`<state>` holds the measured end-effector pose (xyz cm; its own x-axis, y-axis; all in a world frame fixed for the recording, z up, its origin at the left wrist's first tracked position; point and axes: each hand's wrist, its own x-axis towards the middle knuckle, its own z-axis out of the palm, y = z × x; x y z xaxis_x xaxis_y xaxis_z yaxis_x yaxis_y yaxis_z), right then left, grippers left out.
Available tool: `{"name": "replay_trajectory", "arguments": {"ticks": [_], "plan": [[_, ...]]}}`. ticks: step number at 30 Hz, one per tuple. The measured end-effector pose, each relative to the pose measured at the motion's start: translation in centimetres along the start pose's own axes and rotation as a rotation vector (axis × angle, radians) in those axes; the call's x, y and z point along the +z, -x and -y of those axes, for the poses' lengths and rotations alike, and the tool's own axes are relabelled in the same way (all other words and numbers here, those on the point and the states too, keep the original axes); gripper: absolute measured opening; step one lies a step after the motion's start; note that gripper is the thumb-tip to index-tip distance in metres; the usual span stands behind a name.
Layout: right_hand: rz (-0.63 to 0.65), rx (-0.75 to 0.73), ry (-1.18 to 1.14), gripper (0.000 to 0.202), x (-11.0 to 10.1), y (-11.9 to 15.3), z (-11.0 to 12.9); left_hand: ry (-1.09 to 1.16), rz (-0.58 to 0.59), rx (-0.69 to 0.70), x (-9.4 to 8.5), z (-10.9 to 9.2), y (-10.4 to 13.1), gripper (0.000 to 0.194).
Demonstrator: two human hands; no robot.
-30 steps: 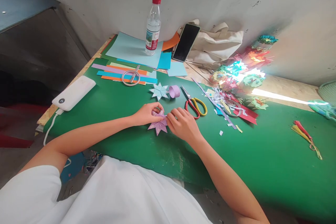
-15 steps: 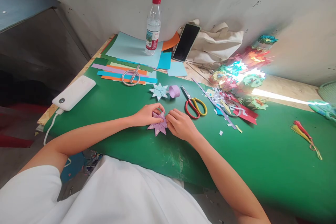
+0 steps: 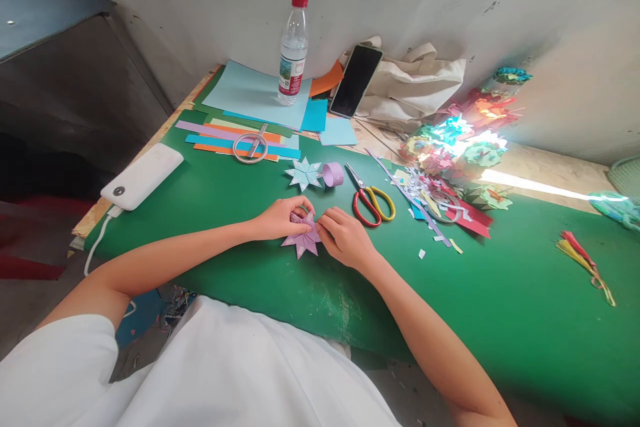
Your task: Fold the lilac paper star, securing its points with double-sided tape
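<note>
A purple folded paper star (image 3: 301,245) is held near the front of the green tabletop, between my two hands. My left hand (image 3: 280,219) grips it from the left, thumb on top and fingers curled behind. My right hand (image 3: 345,233) is closed at the star's right edge, its fingertips pinching a point there; the fingers partly hide what lies between them. Just beyond my hands lie a light blue paper star (image 3: 304,175) and a purple paper ring (image 3: 333,175). Scissors (image 3: 370,200) with one red and one yellow handle rest to the right of them.
Paper strips (image 3: 210,137) with a tape roll (image 3: 250,148) lie at the back left, before a water bottle (image 3: 293,57) on paper sheets. A phone (image 3: 356,81) leans on a cloth bag (image 3: 415,90). Paper scraps (image 3: 425,190), a tassel (image 3: 585,263) and a power bank (image 3: 143,177) lie around.
Almost nothing differs. Both hands keep hold of the purple star, and the right fingers have shifted slightly at its edge. The whole view has moved a little.
</note>
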<state>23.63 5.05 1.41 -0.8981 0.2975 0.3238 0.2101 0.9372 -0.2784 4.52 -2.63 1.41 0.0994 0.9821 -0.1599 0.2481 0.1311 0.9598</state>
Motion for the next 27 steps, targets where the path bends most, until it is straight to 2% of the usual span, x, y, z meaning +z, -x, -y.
{"name": "replay_trajectory", "arguments": {"ticks": [10,13,16,21,24,27], "plan": [[-0.088,0.105,-0.026,0.02,0.5,-0.1,0.5,0.024,-0.026,0.008,0.1,0.3,-0.1,0.028],[-0.137,0.157,-0.001,0.02,-0.4,-0.1,-0.5,0.052,-0.05,0.01,0.1,0.5,-0.2,0.029],[-0.211,0.255,0.059,0.02,-2.6,0.5,-3.7,0.065,-0.077,-0.013,0.0,0.8,-0.3,0.033],[-0.35,0.576,0.251,0.026,-6.8,3.6,-11.5,0.065,-0.129,-0.041,-0.1,1.1,-0.5,0.037],[-0.3,0.751,0.288,0.023,-7.7,5.7,-14.6,0.071,-0.142,-0.043,-0.1,1.1,-0.5,0.036],[-0.215,0.843,0.274,0.03,-7.6,6.7,-15.7,0.086,-0.132,-0.054,-0.2,1.0,-0.5,0.04]]}}
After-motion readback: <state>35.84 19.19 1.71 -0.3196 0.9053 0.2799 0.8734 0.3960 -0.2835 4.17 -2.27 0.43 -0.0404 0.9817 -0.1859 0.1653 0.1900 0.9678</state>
